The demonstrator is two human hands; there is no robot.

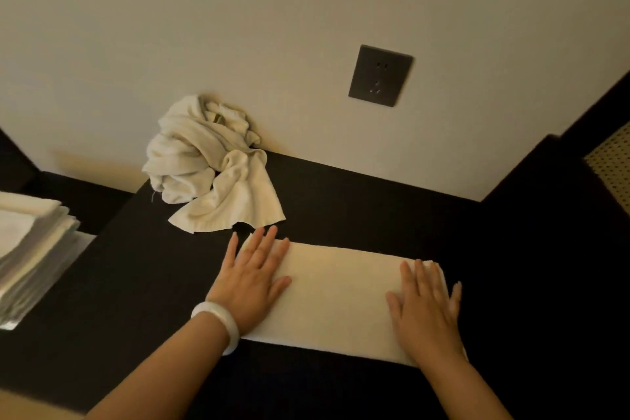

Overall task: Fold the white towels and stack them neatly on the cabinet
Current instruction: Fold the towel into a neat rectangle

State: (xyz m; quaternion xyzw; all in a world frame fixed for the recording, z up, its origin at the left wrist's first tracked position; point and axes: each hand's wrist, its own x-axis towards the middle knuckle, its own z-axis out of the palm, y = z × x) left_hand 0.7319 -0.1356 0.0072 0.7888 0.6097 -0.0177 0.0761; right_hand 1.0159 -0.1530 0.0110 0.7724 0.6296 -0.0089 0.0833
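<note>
A: Both palms lie flat and open — left hand (250,278) on one end of the folded towel (337,297), right hand (426,310) on the other, holding nothing.

B: I'd smooth outward, keep the edges square on the dark cabinet (341,187) before halving it.

A: Beyond — a crumpled towel (208,164) against the wall, close to the fingertips; stacked towels (30,249) wait far left.
</note>
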